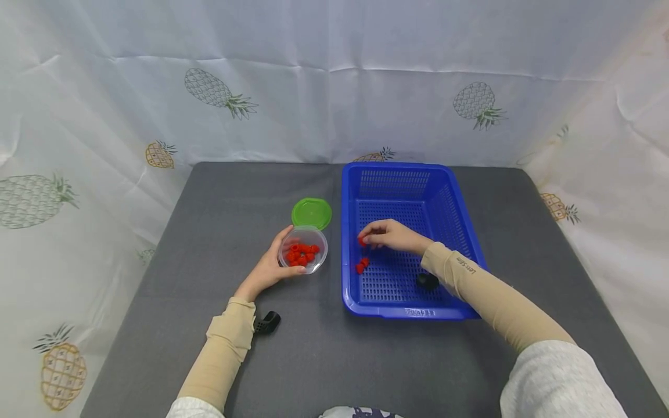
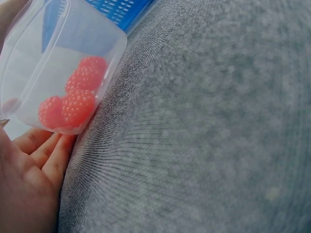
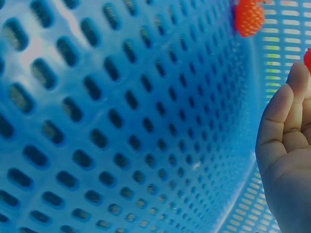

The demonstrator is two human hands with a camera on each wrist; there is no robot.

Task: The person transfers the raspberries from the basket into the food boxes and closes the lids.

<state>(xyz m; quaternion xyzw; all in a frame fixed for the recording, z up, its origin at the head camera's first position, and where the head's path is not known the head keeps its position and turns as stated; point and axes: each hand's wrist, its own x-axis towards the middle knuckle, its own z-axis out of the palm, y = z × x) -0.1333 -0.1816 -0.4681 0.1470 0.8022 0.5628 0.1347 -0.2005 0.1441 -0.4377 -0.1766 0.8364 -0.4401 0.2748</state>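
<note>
A clear round plastic tub (image 1: 317, 266) with several red raspberries (image 1: 299, 255) in it stands on the grey table. My left hand (image 1: 268, 268) grips its side, thumb at the near rim and fingers round the far side. In the left wrist view, raspberries (image 2: 79, 104) show through the tub wall. Over the left part of the blue basket (image 1: 350, 290), my right hand (image 1: 392, 236) pinches one raspberry (image 1: 362, 240) between thumb and fingertips. Below it, more raspberries (image 1: 362, 265) lie on the basket floor; one raspberry (image 3: 250, 18) shows in the right wrist view.
A green lid (image 1: 312, 213) lies just behind the tub. The basket's raised walls stand right of the tub. A black wrist-camera mount (image 1: 268, 323) sits by the left wrist, another black mount (image 1: 427, 281) under the right wrist. White pineapple-print cloth (image 1: 334, 116) hangs behind the table.
</note>
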